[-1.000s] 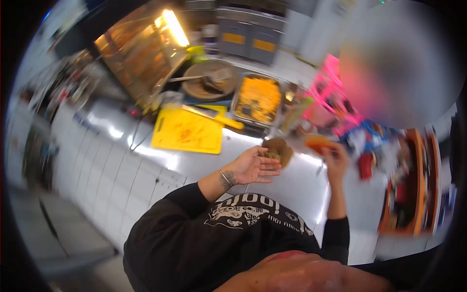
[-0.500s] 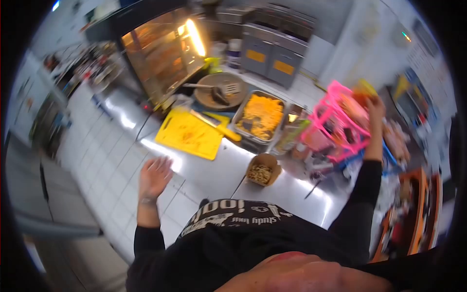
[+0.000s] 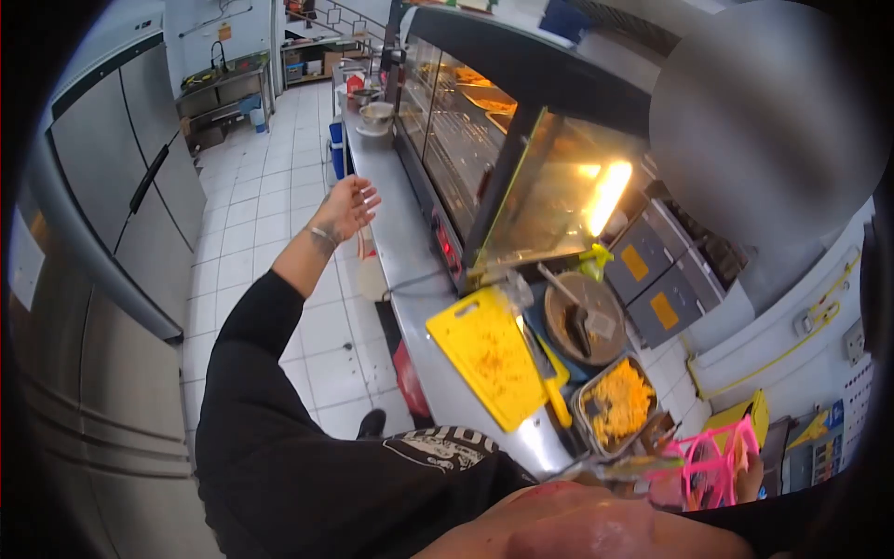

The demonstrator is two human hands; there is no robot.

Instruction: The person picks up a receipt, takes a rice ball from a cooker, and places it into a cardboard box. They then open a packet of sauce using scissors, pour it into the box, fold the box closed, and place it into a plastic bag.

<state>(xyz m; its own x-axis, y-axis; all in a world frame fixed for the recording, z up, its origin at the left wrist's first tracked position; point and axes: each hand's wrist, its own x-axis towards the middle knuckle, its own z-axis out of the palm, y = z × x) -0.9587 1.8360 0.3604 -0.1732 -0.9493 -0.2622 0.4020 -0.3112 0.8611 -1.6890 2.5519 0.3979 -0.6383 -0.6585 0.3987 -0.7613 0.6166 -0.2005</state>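
Observation:
My left hand (image 3: 349, 207) reaches forward over the floor beside the steel counter (image 3: 410, 321), fingers slightly curled and apart, holding nothing. It is nearest the counter's edge, apart from it. I cannot make out my right hand; the lower right is cut off by my chin and the dark rim. A pink plastic basket (image 3: 712, 466) shows there, partly hidden. On the counter lie a yellow cutting board (image 3: 489, 354) and a yellow-handled knife (image 3: 557, 396). Beside them is a metal tray of shredded orange food (image 3: 615, 405).
A glass heated display case (image 3: 549, 191) with a glowing lamp stands along the counter. A round pan (image 3: 582, 321) holds a ladle and slotted turner. Steel refrigerator doors (image 3: 130, 158) stand to the left, and a sink (image 3: 223, 84) is at the back.
My view has swung left, bringing the refrigerator and aisle into sight. My left hand has moved forward alongside the counter. My right hand, earlier at the pink basket, has dropped out of sight.

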